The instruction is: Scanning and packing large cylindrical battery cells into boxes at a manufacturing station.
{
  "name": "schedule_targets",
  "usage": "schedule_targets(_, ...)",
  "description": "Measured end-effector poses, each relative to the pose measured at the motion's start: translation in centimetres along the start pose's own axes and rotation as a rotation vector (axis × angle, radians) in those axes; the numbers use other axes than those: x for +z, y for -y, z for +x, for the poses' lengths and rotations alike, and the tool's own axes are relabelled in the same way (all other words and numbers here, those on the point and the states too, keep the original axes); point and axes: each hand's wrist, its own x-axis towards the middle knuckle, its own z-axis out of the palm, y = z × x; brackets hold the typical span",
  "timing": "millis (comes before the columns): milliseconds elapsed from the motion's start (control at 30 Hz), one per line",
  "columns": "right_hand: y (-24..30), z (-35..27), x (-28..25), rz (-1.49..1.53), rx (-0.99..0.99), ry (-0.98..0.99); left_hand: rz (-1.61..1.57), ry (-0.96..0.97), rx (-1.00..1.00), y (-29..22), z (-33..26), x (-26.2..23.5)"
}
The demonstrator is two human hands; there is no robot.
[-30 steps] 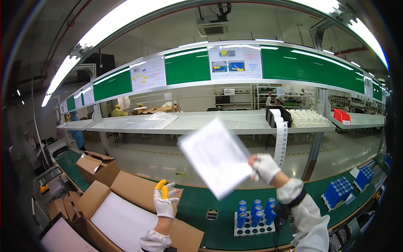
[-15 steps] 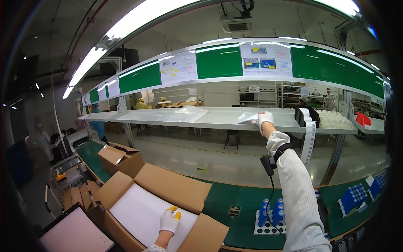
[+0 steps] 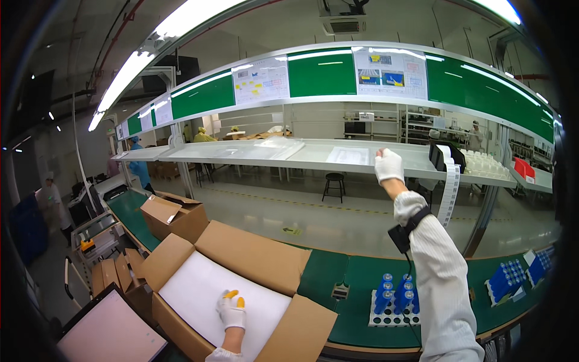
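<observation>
Inside an open cardboard box (image 3: 256,247), a flat white sheet (image 3: 196,277) covers the contents. My left hand (image 3: 231,311), in a white glove with yellow fingertips, rests on that sheet, open with fingers apart. My right hand (image 3: 389,166), gloved in white, is raised to the front edge of the long grey shelf (image 3: 307,155). Its fingers are curled in, and whatever they may hold is hidden. Just left of it, a printed sheet (image 3: 350,155) lies flat on the shelf. A black strap with a small device (image 3: 410,230) circles my right wrist.
Blue cylinders (image 3: 395,292) stand in a white holed tray on the green bench (image 3: 325,283), with more racks (image 3: 506,283) farther right. A label strip (image 3: 449,187) hangs off the shelf beside a white tray (image 3: 488,164) and a red bin (image 3: 523,170). Another carton (image 3: 174,216) sits behind the box.
The sheet, tilted at my right fingers before, now lies flat on the shelf, and that hand has come away to its right. My left hand has shifted slightly left on the white sheet.
</observation>
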Motion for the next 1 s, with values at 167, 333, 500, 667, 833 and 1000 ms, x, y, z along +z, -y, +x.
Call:
schedule_targets(167,5.2,-14.7,-11.2,0.487,-0.100,0.593,0.172,-0.189,0.028,-3.2,-3.0,-5.3)
schedule_targets(333,6.6,-29.7,-22.1,0.439,-0.353,0.982,0.898,-0.087,0.010,-4.6,-5.6,-9.3)
schedule_targets(500,7.1,-34.3,-22.3,0.660,-0.244,1.327,1.078,-0.221,-0.095,-4.6,-2.5,-9.6)
schedule_targets(667,5.3,-36.5,-19.6,0.771,0.031,1.339,0.366,-0.421,-0.254,-8.2,-1.6,-6.2)
schedule_targets(833,6.9,-35.9,-18.9,0.833,-0.073,1.369,0.090,-0.349,-0.335,-9.7,0.3,-13.5)
schedule_targets(1000,8.4,-35.5,-17.4,0.834,0.115,1.415,-0.244,0.040,-0.326,-14.1,-3.8,-6.5)
